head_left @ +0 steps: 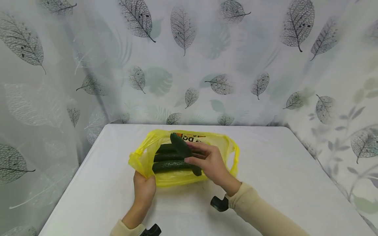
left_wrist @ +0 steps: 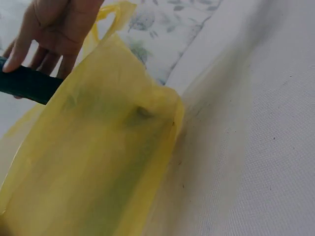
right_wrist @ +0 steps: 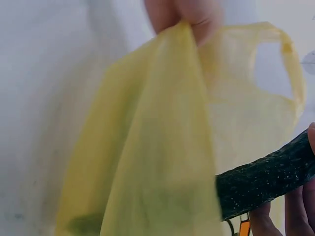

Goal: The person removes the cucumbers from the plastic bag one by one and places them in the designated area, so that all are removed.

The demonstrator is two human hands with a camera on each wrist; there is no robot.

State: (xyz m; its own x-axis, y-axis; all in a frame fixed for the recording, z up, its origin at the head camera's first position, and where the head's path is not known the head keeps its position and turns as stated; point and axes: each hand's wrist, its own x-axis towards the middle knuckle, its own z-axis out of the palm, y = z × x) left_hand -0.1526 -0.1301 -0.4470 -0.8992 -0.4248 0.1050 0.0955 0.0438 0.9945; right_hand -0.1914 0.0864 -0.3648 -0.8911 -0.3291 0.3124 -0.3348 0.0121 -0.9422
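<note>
A yellow plastic bag [head_left: 180, 181] lies on the table with its mouth spread toward me. Several dark green cucumbers [head_left: 166, 166] lie side by side inside it. My left hand [head_left: 144, 189] pinches the bag's near left edge; in the right wrist view that hand [right_wrist: 184, 14] bunches the yellow film [right_wrist: 157, 128]. Above the opening, my right hand [head_left: 211, 163] grips one cucumber [head_left: 180, 144], which slants across the bag's mouth. The left wrist view shows the right hand's fingers around this cucumber [left_wrist: 27, 83], its other end hidden behind the bag [left_wrist: 113, 162].
The white tabletop [head_left: 277, 170] reaches around the bag on all sides. Behind and beside it hangs a leaf-patterned curtain [head_left: 183, 75]. Black wrist devices [head_left: 220, 204] sit at both cuffs. A printed label [head_left: 190, 137] shows on the bag's inner back wall.
</note>
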